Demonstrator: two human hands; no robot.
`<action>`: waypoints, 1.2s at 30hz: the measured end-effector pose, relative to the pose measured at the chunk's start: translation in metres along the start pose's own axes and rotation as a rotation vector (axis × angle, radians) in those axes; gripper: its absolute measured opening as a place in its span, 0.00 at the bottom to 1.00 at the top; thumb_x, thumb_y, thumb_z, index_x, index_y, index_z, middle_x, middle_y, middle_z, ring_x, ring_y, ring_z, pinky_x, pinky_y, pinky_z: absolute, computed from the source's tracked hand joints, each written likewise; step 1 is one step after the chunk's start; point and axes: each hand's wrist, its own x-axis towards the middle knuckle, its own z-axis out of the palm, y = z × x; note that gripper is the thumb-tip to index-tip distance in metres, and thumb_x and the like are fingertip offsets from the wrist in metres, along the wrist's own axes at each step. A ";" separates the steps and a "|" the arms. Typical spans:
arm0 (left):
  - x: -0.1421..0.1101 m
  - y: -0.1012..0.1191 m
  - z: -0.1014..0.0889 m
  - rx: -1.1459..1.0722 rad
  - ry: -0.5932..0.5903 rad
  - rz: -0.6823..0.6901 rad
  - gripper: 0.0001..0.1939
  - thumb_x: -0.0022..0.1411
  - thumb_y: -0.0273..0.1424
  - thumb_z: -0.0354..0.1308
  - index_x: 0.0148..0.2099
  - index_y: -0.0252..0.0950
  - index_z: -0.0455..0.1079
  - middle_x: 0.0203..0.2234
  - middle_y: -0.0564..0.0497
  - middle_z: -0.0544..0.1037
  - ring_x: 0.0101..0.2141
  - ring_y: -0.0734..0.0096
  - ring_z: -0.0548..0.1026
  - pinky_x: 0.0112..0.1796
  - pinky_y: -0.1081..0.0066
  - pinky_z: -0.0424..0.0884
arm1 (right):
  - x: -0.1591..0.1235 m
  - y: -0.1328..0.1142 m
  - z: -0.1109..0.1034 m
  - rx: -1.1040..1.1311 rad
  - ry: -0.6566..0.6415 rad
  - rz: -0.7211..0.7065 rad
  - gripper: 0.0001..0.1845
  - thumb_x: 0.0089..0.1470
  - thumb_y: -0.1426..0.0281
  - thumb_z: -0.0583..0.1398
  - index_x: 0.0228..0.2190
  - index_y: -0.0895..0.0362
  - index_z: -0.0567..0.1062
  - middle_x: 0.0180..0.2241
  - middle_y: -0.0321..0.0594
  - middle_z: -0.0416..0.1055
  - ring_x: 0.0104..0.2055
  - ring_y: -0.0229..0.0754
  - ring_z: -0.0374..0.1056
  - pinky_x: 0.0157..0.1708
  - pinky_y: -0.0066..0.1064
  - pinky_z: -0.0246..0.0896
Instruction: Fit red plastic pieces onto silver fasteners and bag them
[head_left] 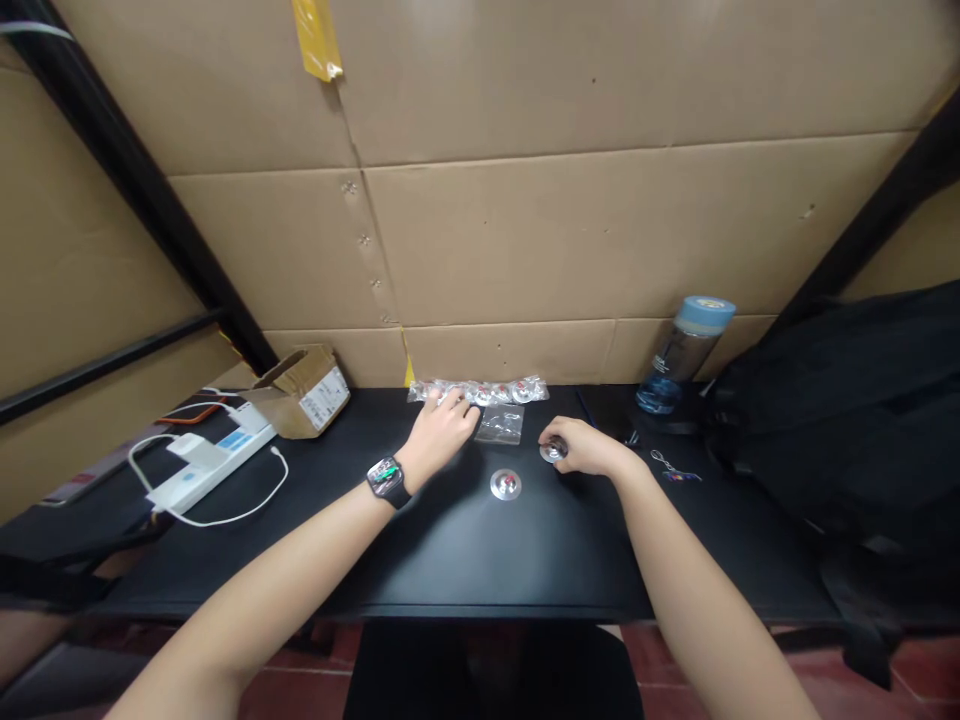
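My right hand (pixel 583 447) pinches a shiny silver round disc (pixel 553 451) by its edge, just over the black table. A second silver disc (pixel 506 485) with a small red mark lies flat on the table between my hands. My left hand (pixel 442 432), with a black watch on its wrist, reaches to a row of clear-wrapped round packets (pixel 499 393) along the back. Its fingers are stretched out and apart, at the front edge of the row; whether they touch it I cannot tell. A flat clear plastic bag (pixel 501 425) lies right of that hand.
Cardboard panels (pixel 510 240) close off the back. At left stand an open cardboard box (pixel 304 395) and a white power strip (pixel 217 468) with cables. To the right are a blue-lidded bottle (pixel 684 355), a small keychain (pixel 679 470) and a black backpack (pixel 847 430).
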 end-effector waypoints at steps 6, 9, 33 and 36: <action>0.001 0.008 0.008 -0.174 0.070 -0.110 0.11 0.70 0.23 0.50 0.46 0.38 0.74 0.39 0.42 0.82 0.54 0.54 0.70 0.50 0.53 0.56 | 0.002 -0.013 -0.002 0.040 0.209 -0.010 0.18 0.42 0.74 0.68 0.39 0.54 0.79 0.39 0.41 0.76 0.40 0.45 0.72 0.43 0.33 0.65; 0.000 0.015 0.010 -0.379 0.134 -0.281 0.09 0.72 0.32 0.53 0.44 0.42 0.75 0.40 0.47 0.83 0.52 0.57 0.71 0.49 0.54 0.54 | 0.005 -0.028 -0.002 0.187 0.398 -0.074 0.17 0.48 0.69 0.68 0.43 0.52 0.78 0.41 0.40 0.77 0.40 0.43 0.72 0.43 0.34 0.66; -0.014 0.040 -0.003 -0.769 0.113 -0.465 0.05 0.67 0.30 0.57 0.42 0.41 0.75 0.46 0.48 0.75 0.49 0.61 0.69 0.47 0.59 0.57 | 0.009 -0.094 0.035 0.725 0.497 -0.170 0.26 0.49 0.65 0.72 0.50 0.51 0.76 0.46 0.42 0.78 0.47 0.47 0.76 0.45 0.38 0.73; -0.014 0.040 -0.002 -0.759 0.113 -0.455 0.05 0.67 0.29 0.57 0.41 0.41 0.74 0.46 0.48 0.75 0.49 0.60 0.69 0.47 0.59 0.58 | 0.009 -0.094 0.036 0.735 0.492 -0.172 0.25 0.48 0.64 0.72 0.49 0.51 0.76 0.47 0.42 0.78 0.48 0.48 0.76 0.45 0.38 0.73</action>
